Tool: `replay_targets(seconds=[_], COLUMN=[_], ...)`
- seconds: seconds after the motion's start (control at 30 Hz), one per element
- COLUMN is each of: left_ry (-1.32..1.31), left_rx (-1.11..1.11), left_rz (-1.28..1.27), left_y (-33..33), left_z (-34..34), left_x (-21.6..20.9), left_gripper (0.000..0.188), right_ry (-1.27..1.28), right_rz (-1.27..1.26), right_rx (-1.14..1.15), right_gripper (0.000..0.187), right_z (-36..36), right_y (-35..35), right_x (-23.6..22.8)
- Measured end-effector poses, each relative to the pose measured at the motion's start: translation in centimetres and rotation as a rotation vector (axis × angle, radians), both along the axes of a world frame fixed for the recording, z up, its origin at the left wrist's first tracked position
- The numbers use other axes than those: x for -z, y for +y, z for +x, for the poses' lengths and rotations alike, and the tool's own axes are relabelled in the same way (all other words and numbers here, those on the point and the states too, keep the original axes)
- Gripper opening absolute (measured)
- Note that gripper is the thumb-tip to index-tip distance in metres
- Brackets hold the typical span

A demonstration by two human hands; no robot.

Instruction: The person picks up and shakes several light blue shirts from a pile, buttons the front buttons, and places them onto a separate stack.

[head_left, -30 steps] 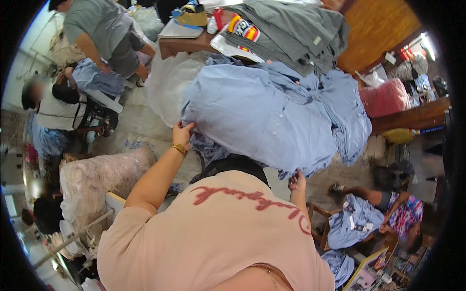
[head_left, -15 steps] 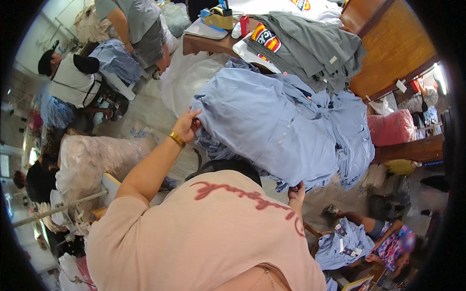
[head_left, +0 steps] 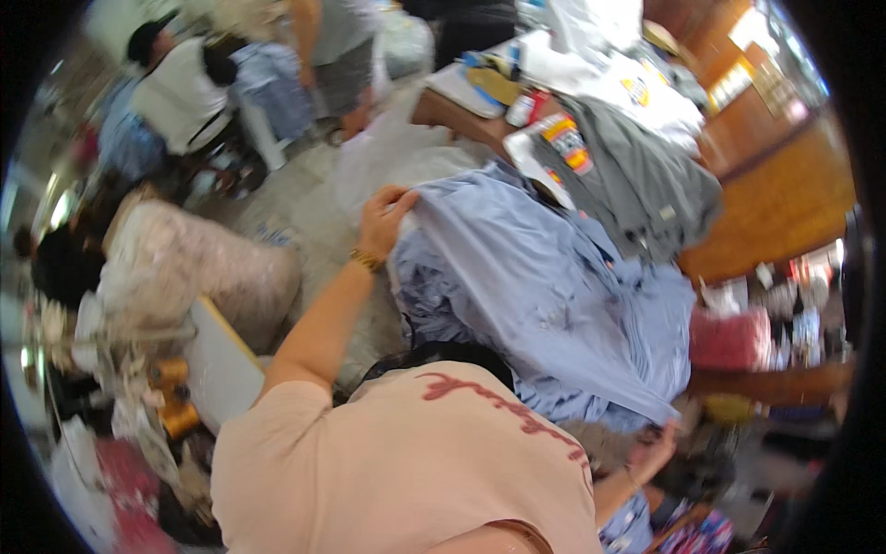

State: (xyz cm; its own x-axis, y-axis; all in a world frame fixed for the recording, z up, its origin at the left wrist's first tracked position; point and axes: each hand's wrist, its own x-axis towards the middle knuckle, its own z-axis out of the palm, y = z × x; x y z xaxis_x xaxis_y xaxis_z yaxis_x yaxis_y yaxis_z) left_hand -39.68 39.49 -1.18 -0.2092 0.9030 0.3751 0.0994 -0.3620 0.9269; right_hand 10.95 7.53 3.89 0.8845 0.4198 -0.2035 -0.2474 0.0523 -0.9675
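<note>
**Light-blue garment stretched between your two hands**

Your left hand [head_left: 383,223] pinches one edge of the light-blue garment [head_left: 521,254], thumb and fingers closed on it; your right hand [head_left: 653,450] grips the opposite, lower-right end, its closed fingers blurred. The garment slants over a heap of blue clothes [head_left: 432,300], beside the brown table's [head_left: 454,116] near edge. You seem to be spreading it; the next move likely calls for an even pull. Whatever supports the heap is hidden; blur obscures seams.

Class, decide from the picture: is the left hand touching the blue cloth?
Touching. The head view shows the left hand gripping the blue cloth at its upper-left corner.
</note>
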Motion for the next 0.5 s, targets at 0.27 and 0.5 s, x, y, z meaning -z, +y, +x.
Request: replay_targets(seconds=[0.27, 0.5], left_ry=[-1.032, -0.528], left_rx=[0.130, -0.461], left_rz=[0.317, 0.256], left_y=[-13.8, -33.8], left_z=[-0.3, 4.7], left_x=[-12.9, -9.1], left_gripper=[0.016, 0.038], right_ry=[-0.764, -1.034], right_rz=[0.183, 0.555], right_rx=[-0.027, -0.468], right_gripper=[0.039, 0.031], right_z=[2.8, -2.9], right_y=[10.1, 17.5], right_x=[-14.7, -15.8])
